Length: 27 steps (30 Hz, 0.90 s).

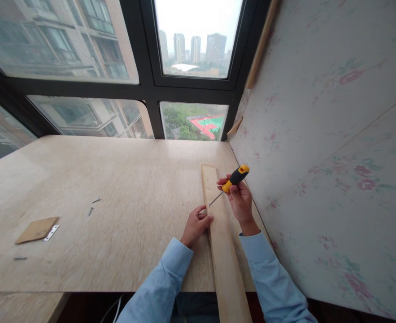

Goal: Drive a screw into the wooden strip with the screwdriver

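A long pale wooden plank (222, 233) lies on the marble-patterned tabletop (117, 197), running from the near edge away from me, close to the wall. My right hand (241, 201) grips the black and yellow handle of a screwdriver (233, 179), whose metal shaft slants down to the left, its tip at the plank's left edge. My left hand (195, 225) rests beside the plank, fingers pinched at the screwdriver's tip; whatever small thing they hold is too small to tell.
At the left of the table lie a thin brown board (36, 229) with a small metal hinge (51, 233) next to it, and a few loose screws (92, 207). A floral-papered wall (319, 148) stands at the right; dark-framed windows (150, 89) are behind.
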Tool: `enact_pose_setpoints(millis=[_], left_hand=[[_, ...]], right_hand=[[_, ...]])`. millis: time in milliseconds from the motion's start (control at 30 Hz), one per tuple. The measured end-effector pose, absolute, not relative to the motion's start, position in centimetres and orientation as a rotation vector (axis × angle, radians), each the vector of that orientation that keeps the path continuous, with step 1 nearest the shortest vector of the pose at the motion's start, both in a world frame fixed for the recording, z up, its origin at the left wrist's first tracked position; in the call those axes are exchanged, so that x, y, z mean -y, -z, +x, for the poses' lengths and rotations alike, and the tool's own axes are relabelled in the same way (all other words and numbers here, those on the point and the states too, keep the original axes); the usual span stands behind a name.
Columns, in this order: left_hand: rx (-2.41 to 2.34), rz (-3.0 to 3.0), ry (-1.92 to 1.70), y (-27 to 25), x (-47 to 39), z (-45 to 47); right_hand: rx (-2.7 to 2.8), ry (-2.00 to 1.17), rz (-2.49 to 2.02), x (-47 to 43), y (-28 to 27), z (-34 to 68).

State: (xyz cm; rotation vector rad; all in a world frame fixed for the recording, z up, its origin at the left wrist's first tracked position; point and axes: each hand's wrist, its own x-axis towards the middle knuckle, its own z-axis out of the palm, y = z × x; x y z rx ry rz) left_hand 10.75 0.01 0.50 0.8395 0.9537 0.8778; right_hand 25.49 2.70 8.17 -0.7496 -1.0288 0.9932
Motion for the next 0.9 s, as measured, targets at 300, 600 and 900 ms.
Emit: enact_pose_setpoints(millis=[300,600,900], left_hand=[[-0.901,0.816,-0.89,-0.6,0.08,10.72],[-0.933,0.807,-0.893,-0.58,-0.04,10.8],[-0.931,0.817,-0.902,-0.6,-0.01,10.79]], right_hand=[[1.041,-0.993,-0.726,-3.0,-7.6,25.47],[1.054,-0.988,-0.756,-3.08,-7.4,25.7],[1.058,-0.972,-0.769,-3.03,-7.28,25.57]])
